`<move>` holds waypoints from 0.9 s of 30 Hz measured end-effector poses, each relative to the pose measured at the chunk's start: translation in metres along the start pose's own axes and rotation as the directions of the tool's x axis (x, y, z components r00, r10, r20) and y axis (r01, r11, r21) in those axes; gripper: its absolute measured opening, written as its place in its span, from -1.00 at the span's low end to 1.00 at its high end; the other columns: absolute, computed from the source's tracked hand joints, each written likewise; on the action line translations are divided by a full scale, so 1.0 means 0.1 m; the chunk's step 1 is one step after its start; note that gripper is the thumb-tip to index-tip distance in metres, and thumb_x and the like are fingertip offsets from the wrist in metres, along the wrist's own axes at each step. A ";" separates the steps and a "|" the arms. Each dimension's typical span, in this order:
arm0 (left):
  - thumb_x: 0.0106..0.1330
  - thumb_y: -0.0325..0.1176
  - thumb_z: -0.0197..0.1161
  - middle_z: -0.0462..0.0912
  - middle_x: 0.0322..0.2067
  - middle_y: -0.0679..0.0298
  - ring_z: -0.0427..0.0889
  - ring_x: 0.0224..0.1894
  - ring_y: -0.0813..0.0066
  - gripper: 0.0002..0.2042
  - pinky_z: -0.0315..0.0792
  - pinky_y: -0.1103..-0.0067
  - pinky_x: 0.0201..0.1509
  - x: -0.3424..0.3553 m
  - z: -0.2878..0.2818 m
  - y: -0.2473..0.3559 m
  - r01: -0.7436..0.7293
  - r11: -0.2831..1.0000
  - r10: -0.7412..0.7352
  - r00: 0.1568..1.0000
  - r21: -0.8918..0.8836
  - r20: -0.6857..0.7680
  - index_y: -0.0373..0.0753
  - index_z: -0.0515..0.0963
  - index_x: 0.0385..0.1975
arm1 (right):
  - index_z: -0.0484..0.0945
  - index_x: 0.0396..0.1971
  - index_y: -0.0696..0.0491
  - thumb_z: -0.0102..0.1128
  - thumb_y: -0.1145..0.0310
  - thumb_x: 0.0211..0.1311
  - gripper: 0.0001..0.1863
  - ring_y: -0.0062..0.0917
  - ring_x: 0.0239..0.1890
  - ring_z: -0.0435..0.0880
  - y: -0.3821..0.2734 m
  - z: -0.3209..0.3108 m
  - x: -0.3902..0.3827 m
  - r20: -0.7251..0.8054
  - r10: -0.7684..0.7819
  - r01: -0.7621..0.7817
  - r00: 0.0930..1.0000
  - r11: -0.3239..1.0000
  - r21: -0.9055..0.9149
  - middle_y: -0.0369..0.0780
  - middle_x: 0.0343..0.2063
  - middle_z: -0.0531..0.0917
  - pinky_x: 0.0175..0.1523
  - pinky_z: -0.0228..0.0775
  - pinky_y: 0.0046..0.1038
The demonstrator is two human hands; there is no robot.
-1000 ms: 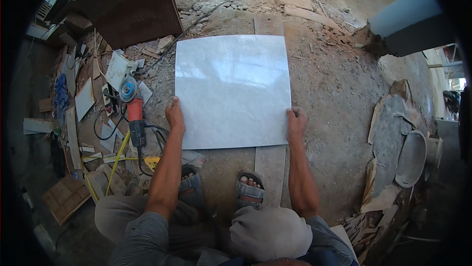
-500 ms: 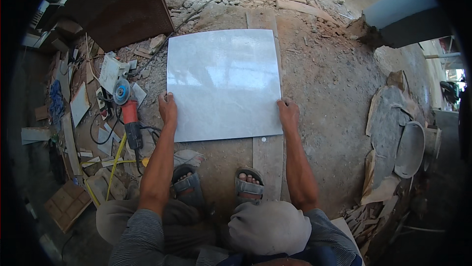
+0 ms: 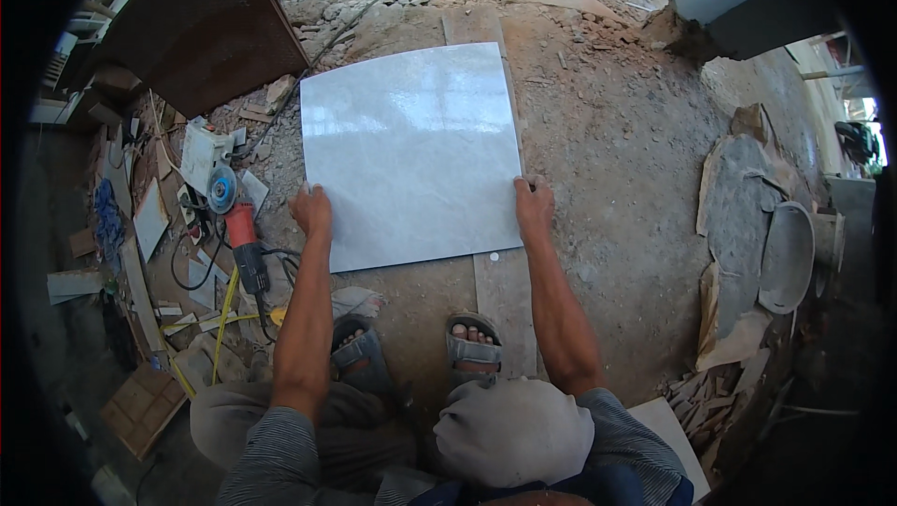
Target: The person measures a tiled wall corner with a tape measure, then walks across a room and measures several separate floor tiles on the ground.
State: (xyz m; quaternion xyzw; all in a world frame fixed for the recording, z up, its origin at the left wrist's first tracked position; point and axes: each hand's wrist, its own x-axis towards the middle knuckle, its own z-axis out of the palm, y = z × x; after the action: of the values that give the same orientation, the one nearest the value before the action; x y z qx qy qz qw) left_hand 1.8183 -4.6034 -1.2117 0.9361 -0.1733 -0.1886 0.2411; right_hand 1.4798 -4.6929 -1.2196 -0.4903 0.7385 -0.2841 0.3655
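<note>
A large, pale grey, glossy square tile (image 3: 411,160) lies flat in front of my feet, over the dirt floor and part of a long plank (image 3: 505,305). Whether it rests fully on them or is slightly raised, I cannot tell. My left hand (image 3: 312,211) grips its left edge, thumb on top and fingers curled at the side. On the opposite edge, my right hand (image 3: 533,207) holds on the same way. The undersides of both grips are hidden. Just beyond the tile's near edge, a small white disc (image 3: 494,256) sits on the plank.
Left of my arm lies a red and black angle grinder (image 3: 243,235) with its cord, amid tile offcuts and a yellow strip (image 3: 224,324). A dark brown panel (image 3: 196,25) stands at far left. Rubble lines the back; a grey oval basin (image 3: 787,258) is at right.
The whole view has turned slightly, so the scene's far part sits further left. Both hands keep their grip on the tile, which stays at about the same spot over the plank.
</note>
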 end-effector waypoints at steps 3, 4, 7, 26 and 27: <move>0.23 -0.21 0.03 0.29 0.04 -0.11 0.32 0.09 -0.01 -0.53 0.22 0.30 0.18 0.04 0.02 0.01 -0.001 1.000 -0.001 0.999 0.027 0.040 -0.35 0.36 0.10 | 0.52 -0.39 0.24 0.11 0.28 0.04 -0.71 -0.25 -0.31 0.56 -0.09 0.00 -0.04 -0.052 0.019 -0.016 0.998 0.998 0.060 -0.03 -0.41 0.59 -0.12 0.35 -0.34; 0.23 -0.21 0.04 0.29 0.03 -0.11 0.32 0.09 0.00 -0.53 0.23 0.30 0.17 0.04 0.02 -0.01 -0.015 1.000 0.013 0.998 0.024 0.068 -0.36 0.36 0.09 | 0.51 -0.40 0.23 0.11 0.28 0.04 -0.72 -0.29 -0.33 0.56 -0.15 -0.02 -0.07 -0.088 0.033 -0.025 0.996 0.996 0.089 -0.05 -0.43 0.58 -0.14 0.35 -0.36; 0.23 -0.22 0.06 0.30 0.03 -0.11 0.31 0.10 0.00 -0.53 0.23 0.30 0.17 -0.14 0.10 0.07 0.015 0.998 -0.012 0.998 -0.064 0.059 -0.37 0.36 0.09 | 0.50 -0.41 0.23 0.10 0.28 0.05 -0.72 -0.35 -0.35 0.54 -0.16 -0.16 0.00 -0.109 0.039 -0.028 0.993 0.994 0.103 -0.08 -0.44 0.58 -0.16 0.34 -0.36; 0.23 -0.30 0.04 0.32 -0.01 -0.10 0.30 0.08 0.01 -0.55 0.18 0.31 0.20 -0.79 0.51 0.33 -0.099 0.978 0.133 0.974 -0.184 0.181 -0.42 0.34 0.08 | 0.54 -0.40 0.25 0.10 0.28 0.06 -0.70 -0.17 -0.31 0.57 0.50 -0.81 0.52 -0.214 -0.126 0.076 0.969 0.971 -0.227 0.03 -0.41 0.59 -0.14 0.35 -0.26; 0.23 -0.30 0.03 0.32 0.00 -0.11 0.30 0.08 0.01 -0.55 0.18 0.31 0.21 -0.75 0.56 0.34 -0.101 0.973 0.140 0.973 -0.206 0.183 -0.42 0.35 0.08 | 0.55 -0.40 0.25 0.10 0.28 0.05 -0.71 -0.16 -0.31 0.57 0.52 -0.79 0.53 -0.208 -0.126 0.076 0.970 0.970 -0.232 0.04 -0.41 0.59 -0.14 0.35 -0.26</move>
State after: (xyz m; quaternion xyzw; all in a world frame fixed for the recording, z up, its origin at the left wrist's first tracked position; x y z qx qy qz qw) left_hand 1.7207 -4.6217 -1.2194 0.8723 -0.2336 -0.2809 0.3248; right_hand 1.3749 -4.7185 -1.2282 -0.5306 0.7754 -0.2710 0.2091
